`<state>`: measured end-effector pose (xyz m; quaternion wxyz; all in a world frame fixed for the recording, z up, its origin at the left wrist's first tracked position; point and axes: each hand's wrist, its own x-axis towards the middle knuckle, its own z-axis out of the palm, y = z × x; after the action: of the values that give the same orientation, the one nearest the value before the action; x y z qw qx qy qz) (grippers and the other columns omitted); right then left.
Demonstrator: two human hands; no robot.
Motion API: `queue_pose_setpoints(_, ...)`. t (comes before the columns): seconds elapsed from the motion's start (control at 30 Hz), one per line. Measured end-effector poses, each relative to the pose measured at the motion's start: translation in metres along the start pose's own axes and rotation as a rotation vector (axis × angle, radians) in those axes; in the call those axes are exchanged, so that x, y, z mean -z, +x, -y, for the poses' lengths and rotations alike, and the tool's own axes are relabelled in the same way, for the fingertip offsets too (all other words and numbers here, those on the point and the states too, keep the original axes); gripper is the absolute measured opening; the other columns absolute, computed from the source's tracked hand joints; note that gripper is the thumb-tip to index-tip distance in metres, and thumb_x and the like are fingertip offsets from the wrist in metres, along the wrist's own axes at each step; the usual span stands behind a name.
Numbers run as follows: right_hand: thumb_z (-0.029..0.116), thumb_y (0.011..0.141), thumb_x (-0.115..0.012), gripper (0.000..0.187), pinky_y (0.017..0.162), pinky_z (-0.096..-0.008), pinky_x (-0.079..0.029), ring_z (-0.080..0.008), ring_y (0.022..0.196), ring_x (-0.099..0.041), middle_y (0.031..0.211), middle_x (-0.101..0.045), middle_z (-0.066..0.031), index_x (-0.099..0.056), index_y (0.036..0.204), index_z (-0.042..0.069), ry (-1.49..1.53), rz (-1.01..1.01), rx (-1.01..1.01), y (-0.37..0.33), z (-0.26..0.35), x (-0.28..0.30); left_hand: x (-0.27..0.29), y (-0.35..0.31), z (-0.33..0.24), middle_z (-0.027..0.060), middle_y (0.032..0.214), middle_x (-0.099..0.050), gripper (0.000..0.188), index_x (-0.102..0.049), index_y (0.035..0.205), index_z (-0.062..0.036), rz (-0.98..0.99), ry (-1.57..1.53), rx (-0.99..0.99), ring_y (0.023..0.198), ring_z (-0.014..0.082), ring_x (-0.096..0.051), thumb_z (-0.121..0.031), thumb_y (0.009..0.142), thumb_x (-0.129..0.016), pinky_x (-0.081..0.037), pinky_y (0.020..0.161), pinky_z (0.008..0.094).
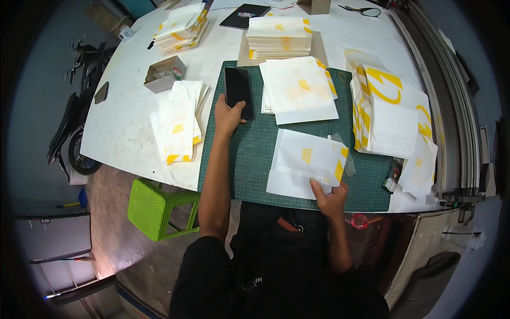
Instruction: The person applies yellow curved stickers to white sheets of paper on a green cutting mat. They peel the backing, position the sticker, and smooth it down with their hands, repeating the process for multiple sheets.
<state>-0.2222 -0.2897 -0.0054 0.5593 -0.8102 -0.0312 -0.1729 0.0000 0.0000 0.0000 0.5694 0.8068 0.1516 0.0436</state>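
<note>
My left hand (pixel 228 118) is closed around the lower end of a black smartphone (pixel 237 85), its thumb over the dark screen. Whether the phone is lifted off the green cutting mat (pixel 249 165) or rests on it, I cannot tell. At the near right, my right hand (pixel 331 199) pinches the near edge of a folded white paper (pixel 289 151) with yellow print, thumb on top and fingers partly hidden beneath. A strip of clear film (pixel 349 164) pokes out past that paper's right side. Just beyond lies a loose pile of similar white papers (pixel 295 98).
Stacks of yellow-printed papers stand at the back (pixel 279 45), far left (pixel 180 26) and right (pixel 393 125); a fanned pile (pixel 175 117) lies left. Also around are a small cardboard box (pixel 164 74), scissors (pixel 366 10), a black notebook (pixel 244 16) and a green stool (pixel 149 210).
</note>
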Motion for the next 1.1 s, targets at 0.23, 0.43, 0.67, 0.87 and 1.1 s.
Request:
queue_pose_setpoints(0.23,0.009,0.086,-0.082,0.022,0.071,-0.0394,-0.059,-0.0326,0.078,-0.078,0.092,-0.079,-0.0160,-0.076,0.105,0.000,-0.053,0.016,0.068,0.002,-0.006,0.006,-0.004,-0.009,-0.019,0.0344,0.116,-0.071,0.041,-0.061,0.130,0.0055,-0.211,0.531,-0.338,0.106,0.0495,-0.070,-0.003,0.091,-0.064,-0.055,0.092,0.0531)
queue_pose_setpoints(0.43,0.009,0.088,-0.082,0.018,0.073,-0.0359,-0.059,-0.0251,0.077,-0.078,0.091,-0.080,-0.0140,-0.078,0.103,0.000,-0.005,0.019,0.007,0.000,-0.002,0.004,-0.015,0.014,0.009,0.0298,0.144,-0.061,0.061,-0.054,0.145,0.0051,-0.169,0.858,-0.589,0.128,0.0474,-0.062,0.006,0.084,-0.061,-0.051,0.108,0.0532)
queue_pose_setpoints(0.67,0.009,0.089,-0.081,0.020,0.073,-0.0396,-0.059,-0.0316,0.080,-0.078,0.095,-0.079,-0.0175,-0.076,0.107,0.000,-0.005,0.005,0.040,-0.002,-0.008,0.002,-0.017,0.000,0.021,0.0315,0.158,-0.047,0.058,-0.050,0.150,0.0050,-0.129,0.961,-0.611,0.145,0.0483,-0.047,-0.014,0.098,-0.067,-0.040,0.119,0.0563)
queue_pose_setpoints(0.87,0.011,0.098,-0.075,0.022,0.083,-0.0350,-0.056,-0.0198,0.091,-0.074,0.102,-0.077,-0.0136,-0.072,0.115,-0.003,0.222,-0.101,-0.265,-0.014,-0.021,0.009,-0.007,-0.074,0.009,0.0302,0.142,-0.060,0.059,-0.055,0.146,0.0061,0.007,0.505,-0.744,0.128,0.0419,-0.060,-0.023,0.099,-0.074,-0.048,0.107,0.0505)
queue_pose_setpoints(1.1,0.006,0.101,-0.071,0.025,0.091,-0.0315,-0.053,-0.0144,0.102,-0.068,0.115,-0.074,-0.0086,-0.069,0.123,-0.006,0.512,-0.059,-0.417,0.006,-0.015,0.029,-0.006,-0.177,0.020,0.0134,0.111,-0.075,0.047,-0.055,0.144,0.0070,0.298,-0.197,-0.189,0.098,0.0178,-0.069,-0.013,0.104,-0.068,-0.054,0.090,0.0361)
